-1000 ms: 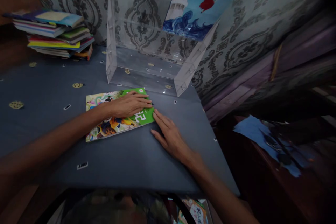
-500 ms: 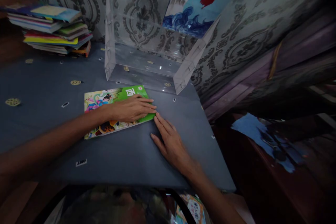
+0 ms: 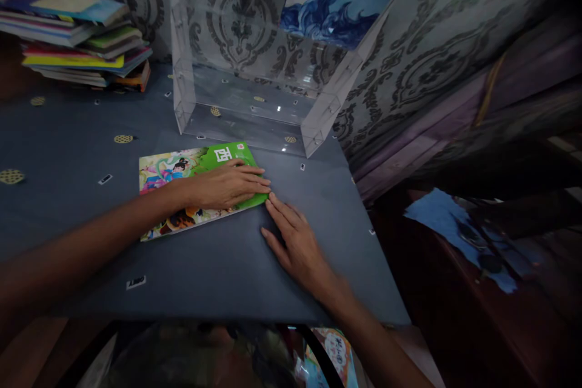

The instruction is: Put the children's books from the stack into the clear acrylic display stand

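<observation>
A thin picture book (image 3: 159, 173) with a green band and a colourful illustrated cover lies flat on the grey-blue tablecloth (image 3: 218, 279). Across its right part rests my left hand (image 3: 227, 185), palm down with fingers stretched out, hiding some of the cover. My right hand (image 3: 293, 242) lies on the cloth beside the book's lower right corner, its fingers extended and the thumb apart. Its fingertips touch or nearly touch that corner and the tips of my left hand.
Behind the book stands a clear plastic rack (image 3: 245, 127). At the back left is an uneven stack of books (image 3: 82, 42). A poster (image 3: 331, 6) hangs on the patterned wall. Below the table's front edge, another colourful book (image 3: 336, 351) shows. A blue cloth (image 3: 436, 215) lies right.
The view has shifted slightly, so the rack and stack appear higher and the stack further left. Both hands keep their places on and beside the book.
</observation>
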The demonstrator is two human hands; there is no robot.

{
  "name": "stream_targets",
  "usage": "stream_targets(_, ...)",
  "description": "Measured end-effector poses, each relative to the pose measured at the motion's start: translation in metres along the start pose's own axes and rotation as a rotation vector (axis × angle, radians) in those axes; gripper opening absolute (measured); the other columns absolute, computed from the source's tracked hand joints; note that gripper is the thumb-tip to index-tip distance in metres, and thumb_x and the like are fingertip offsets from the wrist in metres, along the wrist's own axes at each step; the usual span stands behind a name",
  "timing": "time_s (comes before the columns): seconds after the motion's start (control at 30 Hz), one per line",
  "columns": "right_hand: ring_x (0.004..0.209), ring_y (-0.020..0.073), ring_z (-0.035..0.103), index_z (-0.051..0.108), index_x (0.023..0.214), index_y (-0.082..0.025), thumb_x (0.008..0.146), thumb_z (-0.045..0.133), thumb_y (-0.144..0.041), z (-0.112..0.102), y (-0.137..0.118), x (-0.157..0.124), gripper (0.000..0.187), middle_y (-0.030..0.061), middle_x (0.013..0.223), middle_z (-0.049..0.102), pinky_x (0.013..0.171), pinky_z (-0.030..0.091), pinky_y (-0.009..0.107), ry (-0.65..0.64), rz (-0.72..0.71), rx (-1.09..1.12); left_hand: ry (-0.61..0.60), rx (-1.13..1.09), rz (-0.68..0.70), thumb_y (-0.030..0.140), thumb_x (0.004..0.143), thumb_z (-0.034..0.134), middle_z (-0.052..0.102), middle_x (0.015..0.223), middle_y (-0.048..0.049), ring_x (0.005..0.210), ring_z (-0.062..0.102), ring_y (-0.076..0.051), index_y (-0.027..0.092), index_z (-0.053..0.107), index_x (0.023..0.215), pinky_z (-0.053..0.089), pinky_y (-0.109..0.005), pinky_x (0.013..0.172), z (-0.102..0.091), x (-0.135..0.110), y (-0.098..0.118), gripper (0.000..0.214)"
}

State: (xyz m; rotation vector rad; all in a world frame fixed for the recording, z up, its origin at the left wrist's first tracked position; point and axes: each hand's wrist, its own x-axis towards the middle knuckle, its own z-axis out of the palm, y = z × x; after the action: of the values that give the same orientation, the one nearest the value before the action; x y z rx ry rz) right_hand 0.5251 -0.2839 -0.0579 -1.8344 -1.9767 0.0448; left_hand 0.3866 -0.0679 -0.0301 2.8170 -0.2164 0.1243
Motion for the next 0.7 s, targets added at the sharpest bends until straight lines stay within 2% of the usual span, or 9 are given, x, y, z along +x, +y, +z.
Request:
stream_targets(0.27,0.145,0.0294,0.040,0.039,0.153,-0.018,0.099,0.045,-0.022,0.006,-0.011,0.001,0.054,0.0147,0.150,0.052,0.116,0.039,0.058,0.048,0.026,-0.080,0.013,-0.041,-0.020,0.033,0.105,0.031,0.051,0.152,0.0011,0.148,0.034,-0.019,0.033,0.051,0.144,0.017,-0.039,0.119,0.003,-0.002,-0.002,0.044)
stream_targets(0.47,0.143,0.0280,0.044,0.046,0.149,-0.016,0.100,0.043,-0.020,0.004,-0.022,0.002,0.049,0.0153,0.148,0.054,0.118,0.039,0.055,0.017,0.016,-0.111,-0.003,-0.025,-0.024,0.033,0.105,0.031,0.050,0.152,0.0007,0.147,0.035,-0.019,0.030,0.053,0.142,0.018,-0.039,0.119,-0.002,-0.002,0.002,0.043)
stream_targets(0.7,0.144,0.0290,0.043,0.044,0.150,-0.016,0.100,0.042,-0.021,0.004,-0.021,0.003,0.051,0.0161,0.150,0.051,0.116,0.042,0.054,0.000,0.026,-0.072,0.011,-0.029,-0.020,0.033,0.104,0.034,0.052,0.151,0.0008,0.146,0.037,-0.019,0.032,0.054,0.141,0.019,-0.040,0.118,-0.001,-0.003,0.002,0.042)
